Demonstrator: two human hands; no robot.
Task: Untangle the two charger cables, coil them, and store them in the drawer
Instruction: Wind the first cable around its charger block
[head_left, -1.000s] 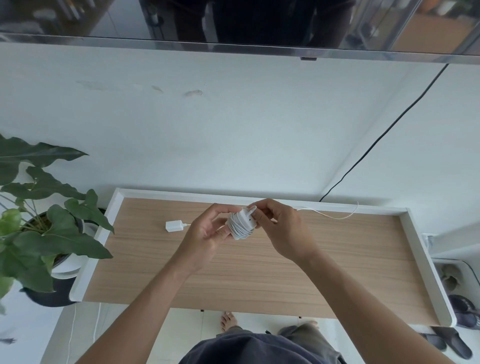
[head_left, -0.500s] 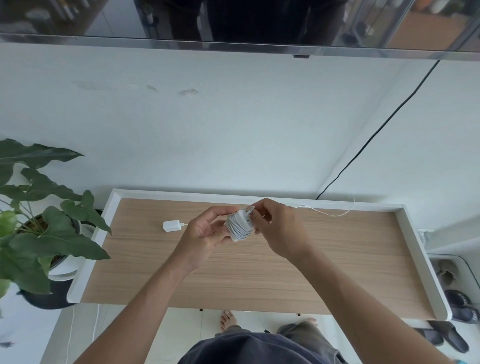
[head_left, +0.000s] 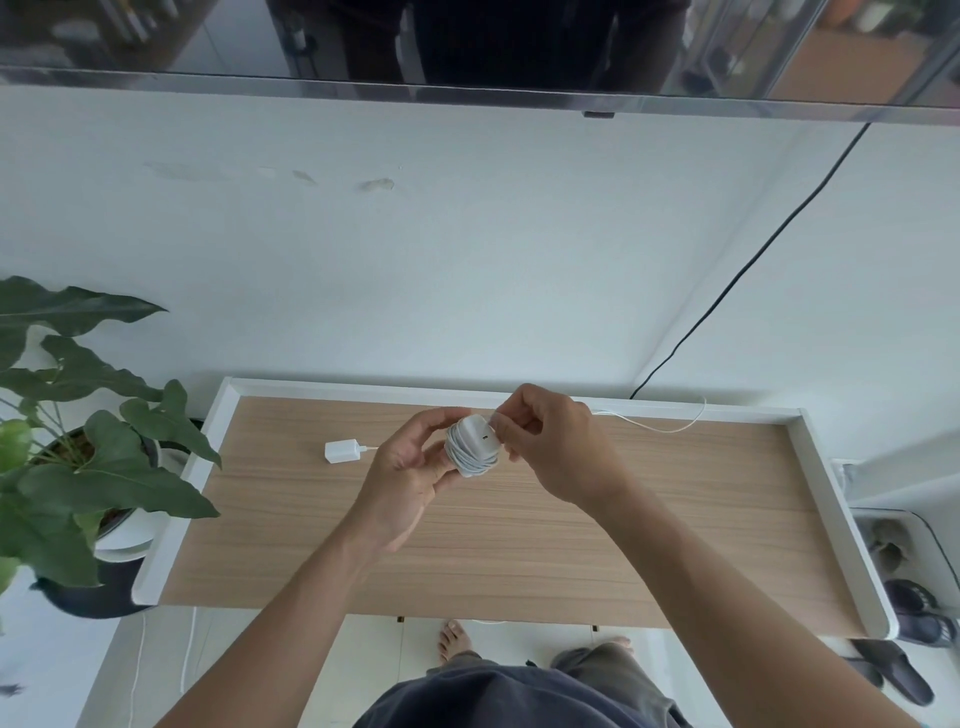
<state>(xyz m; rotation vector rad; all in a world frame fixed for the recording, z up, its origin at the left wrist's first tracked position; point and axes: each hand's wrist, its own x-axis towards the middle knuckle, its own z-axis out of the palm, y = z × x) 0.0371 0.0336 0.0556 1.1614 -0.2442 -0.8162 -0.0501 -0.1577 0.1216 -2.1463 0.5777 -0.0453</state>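
At frame centre, the left hand (head_left: 410, 467) grips a white cable-wound charger block (head_left: 471, 448); the right hand (head_left: 550, 447) pinches its loose white cable (head_left: 660, 427) above the wooden desk (head_left: 519, 561).

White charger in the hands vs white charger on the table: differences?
Held white cable-wrapped charger is lifted in the left hand; white charger block lies untouched on the wooden table. The held one is wound in cable; the block is bare. Both are white.

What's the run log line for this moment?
step: coiling | left hand: holds wound charger | right hand: pinches cable tail | second charger: lying on desk
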